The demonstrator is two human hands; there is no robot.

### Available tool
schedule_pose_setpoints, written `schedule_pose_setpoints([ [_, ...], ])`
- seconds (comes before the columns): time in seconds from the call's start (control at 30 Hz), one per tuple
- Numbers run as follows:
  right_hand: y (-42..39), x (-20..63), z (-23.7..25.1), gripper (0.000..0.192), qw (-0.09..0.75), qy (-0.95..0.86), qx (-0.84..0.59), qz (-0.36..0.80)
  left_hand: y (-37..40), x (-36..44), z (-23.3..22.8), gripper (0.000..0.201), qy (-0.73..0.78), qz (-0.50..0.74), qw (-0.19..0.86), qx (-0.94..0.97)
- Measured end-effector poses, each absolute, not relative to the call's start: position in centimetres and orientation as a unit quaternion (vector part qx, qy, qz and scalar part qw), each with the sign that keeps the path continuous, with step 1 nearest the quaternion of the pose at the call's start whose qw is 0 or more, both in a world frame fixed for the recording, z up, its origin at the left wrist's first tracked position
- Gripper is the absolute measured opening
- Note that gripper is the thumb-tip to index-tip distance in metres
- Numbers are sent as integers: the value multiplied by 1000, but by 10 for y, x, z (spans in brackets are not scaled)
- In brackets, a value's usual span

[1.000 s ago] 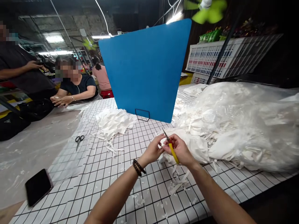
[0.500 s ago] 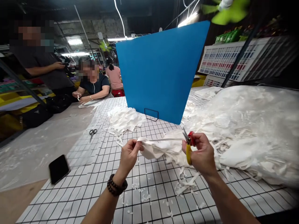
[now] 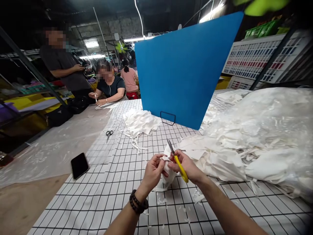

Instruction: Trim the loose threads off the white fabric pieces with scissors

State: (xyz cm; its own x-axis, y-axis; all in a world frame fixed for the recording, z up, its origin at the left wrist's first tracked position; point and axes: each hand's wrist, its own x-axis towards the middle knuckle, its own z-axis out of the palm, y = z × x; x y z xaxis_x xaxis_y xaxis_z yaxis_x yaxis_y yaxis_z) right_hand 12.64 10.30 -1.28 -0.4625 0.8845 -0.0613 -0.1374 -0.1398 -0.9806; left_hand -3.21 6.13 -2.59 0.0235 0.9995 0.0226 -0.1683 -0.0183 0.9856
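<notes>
My left hand (image 3: 152, 171), with a dark bead bracelet at the wrist, pinches a small white fabric piece (image 3: 168, 172) just above the grid-patterned table cover (image 3: 102, 199). My right hand (image 3: 188, 166) grips yellow-handled snips (image 3: 176, 160), blades pointing up and away, right beside that piece. Both hands meet close together. White offcuts (image 3: 198, 196) lie on the cover below them.
A large heap of white fabric (image 3: 256, 140) fills the right side. A blue divider board (image 3: 186, 70) stands behind, with a smaller white pile (image 3: 141, 121) at its foot. Black scissors (image 3: 109, 133) and a phone (image 3: 79, 165) lie to the left. Other people sit and stand at far left.
Half a second ago my hands were apart, stretching a white strip between them. They have come back together over the small piece, and the view has shifted left.
</notes>
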Motion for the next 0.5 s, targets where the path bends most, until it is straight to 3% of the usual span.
schedule_pose_setpoints([
  [0.07, 108, 126, -12, 46, 407, -529, -357, 654, 61, -29, -22, 33, 458, 551, 513, 473],
  [0.23, 117, 142, 15, 38, 517, -542, -358, 557, 51, -22, -15, 13, 522, 584, 323, 531],
  [0.3, 114, 149, 28, 33, 518, -585, -339, 524, 42, -18, -15, 14, 528, 568, 375, 508],
  [0.5, 85, 158, 45, 26, 414, -691, -344, 483, 26, -14, -15, 44, 449, 444, 711, 311],
])
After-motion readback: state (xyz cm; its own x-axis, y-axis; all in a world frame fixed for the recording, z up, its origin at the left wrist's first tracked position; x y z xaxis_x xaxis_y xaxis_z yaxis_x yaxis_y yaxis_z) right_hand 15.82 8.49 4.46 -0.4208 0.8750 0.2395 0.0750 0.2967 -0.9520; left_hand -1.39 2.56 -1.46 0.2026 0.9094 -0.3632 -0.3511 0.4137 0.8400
